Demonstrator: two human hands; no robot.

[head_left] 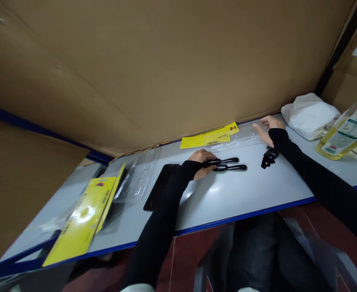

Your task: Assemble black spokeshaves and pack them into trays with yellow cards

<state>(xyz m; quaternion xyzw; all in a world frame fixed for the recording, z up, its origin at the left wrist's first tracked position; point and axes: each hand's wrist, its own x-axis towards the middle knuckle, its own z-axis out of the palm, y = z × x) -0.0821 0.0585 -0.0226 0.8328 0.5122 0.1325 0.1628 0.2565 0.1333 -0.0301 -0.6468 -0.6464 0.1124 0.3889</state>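
My left hand (202, 163) closes around the left ends of two slim black handle-like pieces (231, 167), which lie side by side on the grey tabletop and point right. What those pieces are at their covered ends is hidden by my fingers. My right hand (268, 129) is raised at the back of the table with its thumb and fingers apart, beside a clear plastic package (246, 139). Just below my right wrist lies a small black bracket-like part (268, 158), partly covered by the sleeve.
Yellow cards (208, 137) lie by the cardboard wall (172, 73). At left are a larger yellow card (85, 215) and a clear plastic blister (138, 176). A dark phone-like slab (160, 188) sits under my left forearm. A white cloth bundle (308, 115) and yellow liquid bottle (345, 132) stand right.
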